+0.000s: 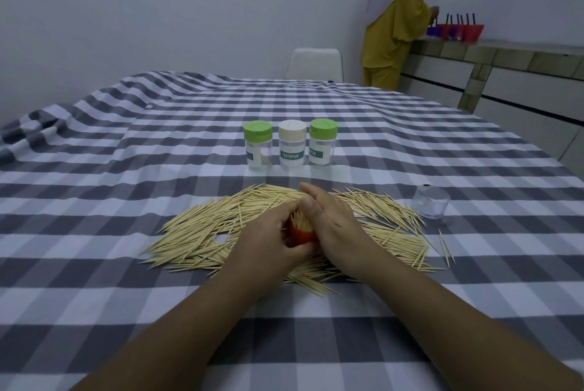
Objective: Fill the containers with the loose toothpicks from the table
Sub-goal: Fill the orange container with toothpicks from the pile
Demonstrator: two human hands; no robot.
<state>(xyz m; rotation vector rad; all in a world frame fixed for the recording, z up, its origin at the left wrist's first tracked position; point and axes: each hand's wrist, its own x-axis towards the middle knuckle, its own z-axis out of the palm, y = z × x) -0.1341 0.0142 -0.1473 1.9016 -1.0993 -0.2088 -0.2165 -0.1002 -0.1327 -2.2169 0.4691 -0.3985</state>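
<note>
A wide heap of loose toothpicks point(202, 232) covers the checked tablecloth in front of me. My left hand point(271, 239) grips a small red cap point(301, 236) packed with upright toothpicks. My right hand point(331, 223) rests against the bundle's right side with fingers straight, thumb pressing on the tips. Behind the heap stand three toothpick jars: a green-lidded one point(257, 145) nearly empty, a cream-lidded one point(292, 145) and another green-lidded one point(322, 142). A clear jar body point(430, 201) lies on its side at the right.
The table under the grey and white checked cloth point(126, 144) stretches far back, where a white chair point(315, 63) stands. A person in yellow point(392, 33) stands at a counter at the back right with red trays point(455, 31).
</note>
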